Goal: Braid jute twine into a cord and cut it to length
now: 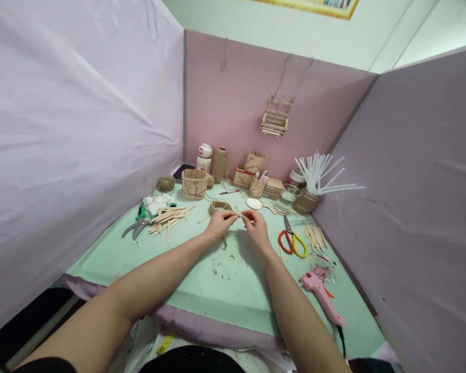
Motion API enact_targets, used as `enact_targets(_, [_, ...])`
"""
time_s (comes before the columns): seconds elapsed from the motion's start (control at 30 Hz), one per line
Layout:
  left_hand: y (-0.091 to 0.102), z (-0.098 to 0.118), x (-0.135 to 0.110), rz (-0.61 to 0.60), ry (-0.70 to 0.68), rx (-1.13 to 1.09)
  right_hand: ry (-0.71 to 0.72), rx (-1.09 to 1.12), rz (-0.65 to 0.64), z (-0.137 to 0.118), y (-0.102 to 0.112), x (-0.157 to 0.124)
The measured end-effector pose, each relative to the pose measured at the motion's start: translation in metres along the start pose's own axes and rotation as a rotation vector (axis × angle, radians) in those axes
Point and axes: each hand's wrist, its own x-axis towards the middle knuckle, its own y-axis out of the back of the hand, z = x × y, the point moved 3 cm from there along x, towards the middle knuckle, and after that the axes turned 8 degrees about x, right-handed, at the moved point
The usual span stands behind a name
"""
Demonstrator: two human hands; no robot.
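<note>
My left hand (221, 224) and my right hand (257, 229) meet over the middle of the table. Each is closed in a pinch on a thin piece of twine (238, 210), which makes a small loop between the fingertips. Just behind my left hand lies a coil of brown twine (220, 205), and a short dark end hangs below that hand. Scissors (293, 243) with red and yellow handles rest to the right of my right hand. The fingertips hide part of the twine.
Wooden sticks (171, 220) and pruning shears (139, 228) lie at left. A pink glue gun (322, 295) is at front right, its cable over the edge. Behind stand a woven-look basket (194, 185), a glass bowl (288, 197) and a jar of white glue sticks (306, 201).
</note>
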Motion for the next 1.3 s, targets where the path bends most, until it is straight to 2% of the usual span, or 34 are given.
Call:
enact_targets(0.1, [-0.003, 0.003, 0.0, -0.053, -0.064, -0.026, -0.197, 0.194, -0.012, 0.009, 0.0, 0.002])
enact_targets(0.17, [-0.007, 0.004, -0.001, -0.098, -0.106, -0.03, -0.27, 0.276, -0.026, 0.012, 0.0, 0.003])
enact_targets(0.33, [-0.012, 0.005, -0.003, -0.11, -0.097, -0.01, -0.265, 0.353, -0.004, 0.015, 0.001, 0.004])
enact_targets(0.43, [-0.011, 0.006, -0.003, -0.11, -0.084, -0.003, -0.319, 0.368, 0.025, 0.016, 0.001, 0.003])
enact_targets(0.5, [-0.01, 0.007, -0.004, -0.115, -0.098, 0.017, -0.355, 0.367, 0.005, 0.015, -0.001, 0.002])
enact_targets(0.6, [-0.009, 0.01, -0.005, -0.121, -0.103, 0.056, -0.328, 0.347, -0.037, 0.014, -0.003, 0.002])
enact_targets(0.77, [-0.01, 0.011, -0.007, -0.128, -0.075, 0.047, -0.307, 0.39, 0.102, 0.017, 0.001, 0.002])
enact_targets(0.93, [-0.01, 0.011, -0.007, -0.119, -0.043, -0.031, -0.37, 0.358, 0.096, 0.021, 0.002, 0.002])
enact_targets(1.0, [-0.009, 0.009, -0.005, -0.101, -0.016, -0.066, -0.314, 0.256, 0.125, 0.018, 0.005, 0.001])
enact_targets(1.07, [-0.007, 0.005, -0.004, -0.078, 0.027, -0.085, -0.132, 0.088, 0.135, 0.009, 0.007, 0.001])
enact_targets(1.17, [-0.007, -0.001, -0.001, -0.056, 0.064, -0.094, 0.164, -0.133, 0.024, -0.007, 0.003, -0.002])
enact_targets(1.23, [-0.007, -0.004, -0.001, -0.057, 0.054, -0.093, 0.24, -0.214, -0.063, -0.013, -0.001, -0.004])
enact_targets(1.3, [-0.007, -0.004, -0.001, -0.069, 0.039, -0.079, 0.25, -0.261, -0.101, -0.015, -0.002, -0.005])
